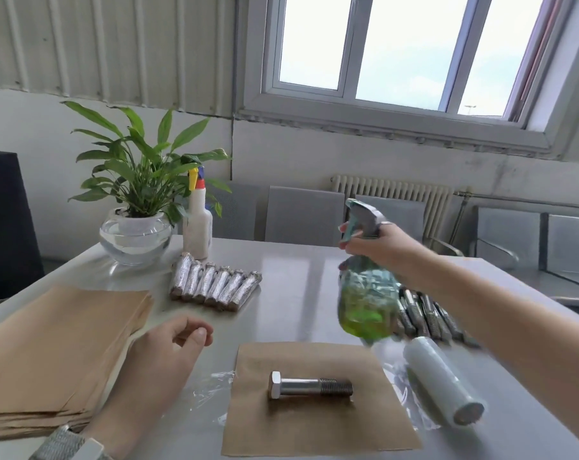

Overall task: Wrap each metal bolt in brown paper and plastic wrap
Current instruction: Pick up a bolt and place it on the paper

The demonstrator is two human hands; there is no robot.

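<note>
Bolt (309,389) lies centred on a brown paper sheet (318,423), ready for rolling; left of it the left hand (161,356) hovers loosely curled, holding nothing, while the right hand (381,247) grips a green spray bottle (364,303) raised above, apparently to mist it.

One head-worn wide-angle view; it looks forward and slightly down across the table (298,260) toward the window (397,51); both hands sit near, low in frame.
</note>
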